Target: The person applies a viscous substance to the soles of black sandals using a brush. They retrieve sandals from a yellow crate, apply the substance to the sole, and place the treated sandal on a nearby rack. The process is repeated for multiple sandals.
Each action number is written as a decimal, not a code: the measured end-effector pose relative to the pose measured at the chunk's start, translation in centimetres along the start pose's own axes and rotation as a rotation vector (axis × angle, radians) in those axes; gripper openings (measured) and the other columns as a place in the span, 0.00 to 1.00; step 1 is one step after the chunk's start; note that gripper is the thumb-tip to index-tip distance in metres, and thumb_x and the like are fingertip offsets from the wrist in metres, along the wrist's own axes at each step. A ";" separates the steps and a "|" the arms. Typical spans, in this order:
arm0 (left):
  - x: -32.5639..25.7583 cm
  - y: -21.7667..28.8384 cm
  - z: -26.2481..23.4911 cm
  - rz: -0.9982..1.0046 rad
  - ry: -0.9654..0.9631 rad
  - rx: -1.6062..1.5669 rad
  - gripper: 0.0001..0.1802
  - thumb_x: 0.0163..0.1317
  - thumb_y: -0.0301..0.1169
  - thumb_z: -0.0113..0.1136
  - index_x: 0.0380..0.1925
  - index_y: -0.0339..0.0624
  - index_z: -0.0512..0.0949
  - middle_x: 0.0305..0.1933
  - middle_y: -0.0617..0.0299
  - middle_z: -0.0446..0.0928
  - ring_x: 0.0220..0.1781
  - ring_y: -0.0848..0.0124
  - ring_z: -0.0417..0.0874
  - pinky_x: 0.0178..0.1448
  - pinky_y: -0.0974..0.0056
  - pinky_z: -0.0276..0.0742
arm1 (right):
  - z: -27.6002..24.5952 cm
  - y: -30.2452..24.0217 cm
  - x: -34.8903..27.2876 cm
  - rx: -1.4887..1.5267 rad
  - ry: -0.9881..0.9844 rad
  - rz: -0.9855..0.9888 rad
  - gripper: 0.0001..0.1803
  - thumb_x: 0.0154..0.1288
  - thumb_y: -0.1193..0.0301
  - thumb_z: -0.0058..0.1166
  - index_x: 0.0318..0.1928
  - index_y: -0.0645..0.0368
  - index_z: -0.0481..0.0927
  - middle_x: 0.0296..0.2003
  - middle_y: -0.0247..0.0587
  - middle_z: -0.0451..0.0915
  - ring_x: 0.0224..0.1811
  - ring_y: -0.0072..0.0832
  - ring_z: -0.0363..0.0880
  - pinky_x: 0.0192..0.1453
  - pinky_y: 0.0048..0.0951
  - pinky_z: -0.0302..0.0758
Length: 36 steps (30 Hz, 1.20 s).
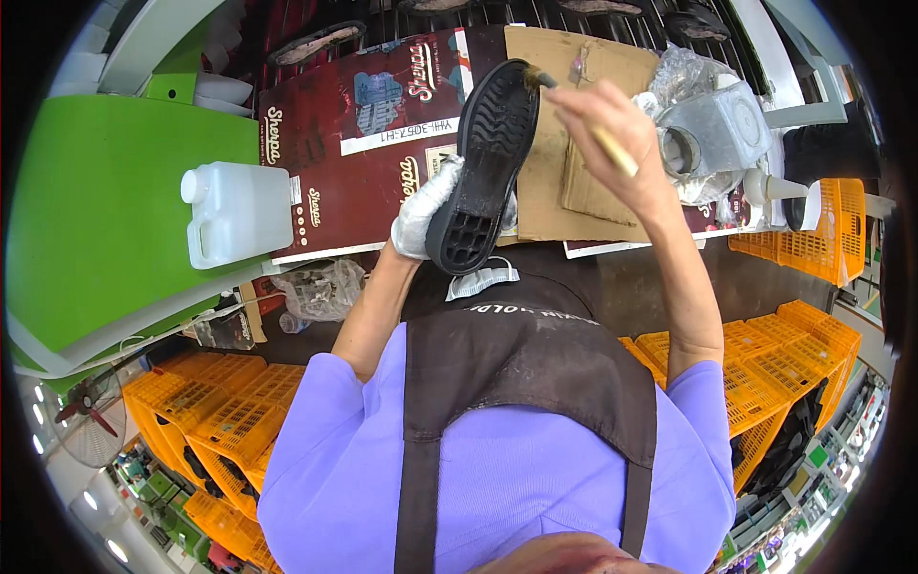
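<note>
A black shoe sole (490, 143) is held up at a tilt over the table, its inner side with wavy grooves and square heel pockets facing me. My left hand (427, 212), in a white glove, is closed around its edge near the heel; some of the fingers are hidden behind it. In my bare right hand (620, 134) is a brush (609, 148) with a pale wooden handle, gripped between the fingers. Its bristles touch the inside rim at the toe end. Beneath the sole lie brown cardboard (545, 182) and dark red printed cardboard (330, 196).
A translucent tub (722, 129) lies on its side at the right, with a squeeze bottle (770, 187) beside it. At left stands a white jug (239, 225) near a green panel (124, 210). More soles (320, 43) rest on a rack behind. Orange crates (229, 397) flank me.
</note>
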State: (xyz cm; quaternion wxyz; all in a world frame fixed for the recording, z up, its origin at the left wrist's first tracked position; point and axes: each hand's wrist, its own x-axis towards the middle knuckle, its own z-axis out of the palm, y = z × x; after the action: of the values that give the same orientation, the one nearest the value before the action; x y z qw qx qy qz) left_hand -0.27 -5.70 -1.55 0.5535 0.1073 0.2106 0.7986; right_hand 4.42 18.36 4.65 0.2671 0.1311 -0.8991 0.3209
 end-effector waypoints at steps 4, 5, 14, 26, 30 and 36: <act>0.1 0.0 0.0 0.054 0.176 -0.116 0.26 0.71 0.45 0.32 0.57 0.35 0.65 0.48 0.47 0.74 0.46 0.60 0.78 0.54 0.59 0.74 | 0.5 -2.5 -2.3 0.050 -0.230 -0.139 0.19 0.49 0.76 0.56 0.45 0.55 0.78 0.30 0.37 0.72 0.33 0.35 0.75 0.35 0.31 0.74; 0.3 -0.1 -0.1 0.081 0.209 -0.097 0.28 0.71 0.46 0.32 0.57 0.34 0.65 0.49 0.45 0.74 0.45 0.58 0.78 0.52 0.57 0.74 | 0.8 -3.7 -2.6 0.093 -0.257 -0.163 0.18 0.50 0.75 0.56 0.45 0.55 0.78 0.30 0.37 0.72 0.33 0.34 0.74 0.35 0.31 0.74; 0.0 0.0 -1.0 0.088 0.145 -0.174 0.28 0.71 0.45 0.31 0.59 0.35 0.64 0.53 0.46 0.73 0.49 0.58 0.79 0.54 0.55 0.76 | -0.5 -2.8 -1.1 0.321 -0.369 -0.151 0.18 0.52 0.79 0.56 0.45 0.53 0.80 0.33 0.38 0.74 0.36 0.33 0.76 0.37 0.28 0.74; 1.4 0.2 -0.7 0.158 0.200 -0.060 0.31 0.70 0.50 0.30 0.56 0.33 0.66 0.50 0.49 0.75 0.45 0.58 0.79 0.52 0.57 0.76 | 1.2 -7.2 -2.4 0.285 -0.328 -0.152 0.17 0.49 0.77 0.61 0.43 0.57 0.79 0.30 0.38 0.74 0.31 0.33 0.75 0.34 0.32 0.74; 1.2 0.7 -1.2 0.115 0.029 0.006 0.28 0.72 0.47 0.30 0.59 0.38 0.64 0.49 0.51 0.75 0.45 0.62 0.79 0.51 0.58 0.76 | 1.3 -7.5 -2.2 0.675 -0.454 0.021 0.09 0.55 0.74 0.59 0.39 0.59 0.82 0.29 0.39 0.79 0.30 0.30 0.78 0.34 0.30 0.75; 0.5 0.8 0.6 0.055 0.122 0.289 0.26 0.72 0.43 0.32 0.59 0.36 0.64 0.50 0.54 0.74 0.48 0.68 0.76 0.53 0.64 0.73 | 0.2 -2.6 1.4 0.733 -0.417 0.754 0.14 0.59 0.64 0.54 0.34 0.62 0.83 0.25 0.33 0.80 0.24 0.17 0.76 0.28 0.21 0.73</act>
State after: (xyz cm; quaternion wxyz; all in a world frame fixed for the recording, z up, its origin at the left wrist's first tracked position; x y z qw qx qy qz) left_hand -0.83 -5.36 -0.66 0.4963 0.1429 0.3533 0.7800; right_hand 4.26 16.18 6.65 -0.1122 -0.0545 -0.7471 0.6529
